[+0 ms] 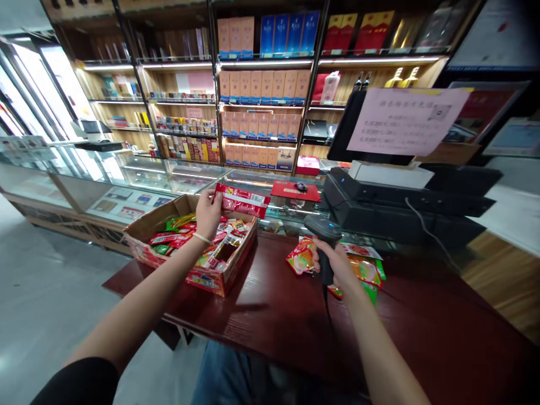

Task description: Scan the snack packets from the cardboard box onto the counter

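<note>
Near the frame's centre, we pinch a red packet (243, 201) by its end in our closed left hand (208, 215), over the cardboard box (239, 263). Right of centre, our right hand (335, 260) wraps around a black scanner (323, 228) above colourful pouches (366, 271) on the worktop (270, 315).

Red packet (242, 201): I see it long, flat and glossy, its right end dipping, raised over the box's (205, 284) far right corner.
Scanner (323, 228): I see it black, handle down, above the desk (270, 281), farther right.
</note>
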Action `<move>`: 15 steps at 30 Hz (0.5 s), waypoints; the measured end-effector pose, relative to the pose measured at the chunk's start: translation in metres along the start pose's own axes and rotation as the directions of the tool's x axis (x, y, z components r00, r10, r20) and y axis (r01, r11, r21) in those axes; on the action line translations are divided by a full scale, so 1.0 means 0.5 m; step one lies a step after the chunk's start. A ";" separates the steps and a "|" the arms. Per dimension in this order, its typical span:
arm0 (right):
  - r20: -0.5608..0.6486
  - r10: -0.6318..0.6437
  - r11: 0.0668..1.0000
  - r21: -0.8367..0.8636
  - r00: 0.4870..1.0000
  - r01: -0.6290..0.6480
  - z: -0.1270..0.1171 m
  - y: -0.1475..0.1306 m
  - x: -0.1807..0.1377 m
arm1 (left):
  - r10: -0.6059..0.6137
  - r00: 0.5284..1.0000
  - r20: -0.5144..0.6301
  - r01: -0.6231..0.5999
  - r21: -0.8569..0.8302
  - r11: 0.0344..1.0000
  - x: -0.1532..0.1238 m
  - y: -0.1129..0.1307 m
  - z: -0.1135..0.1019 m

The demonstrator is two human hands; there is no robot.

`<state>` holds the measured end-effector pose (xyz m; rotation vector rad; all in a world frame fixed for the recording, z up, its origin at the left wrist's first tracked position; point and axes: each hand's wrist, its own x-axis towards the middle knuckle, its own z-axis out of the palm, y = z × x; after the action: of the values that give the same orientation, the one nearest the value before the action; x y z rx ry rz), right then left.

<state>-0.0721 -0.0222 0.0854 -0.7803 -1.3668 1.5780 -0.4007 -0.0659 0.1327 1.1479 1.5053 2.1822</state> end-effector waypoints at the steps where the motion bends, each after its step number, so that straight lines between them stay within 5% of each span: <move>1: -0.021 -0.010 1.000 0.002 1.000 0.010 -0.013 0.005 0.000 | -0.052 0.998 0.033 0.054 -0.072 0.996 -0.016 0.009 0.025; 8: -0.188 -0.067 0.997 0.013 0.980 0.071 -0.092 0.031 -0.005 | -0.219 0.958 0.185 0.271 -0.339 0.901 -0.181 -0.004 0.179; 15: -0.309 -0.055 0.998 -0.034 0.950 0.046 -0.146 0.076 -0.009 | -0.375 0.923 0.087 0.381 -0.348 0.857 -0.285 -0.206 0.270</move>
<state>-0.0137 0.0043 0.0334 -0.9578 -1.1701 1.3337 -0.2323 -0.0149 -0.0020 0.6797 1.1366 2.0473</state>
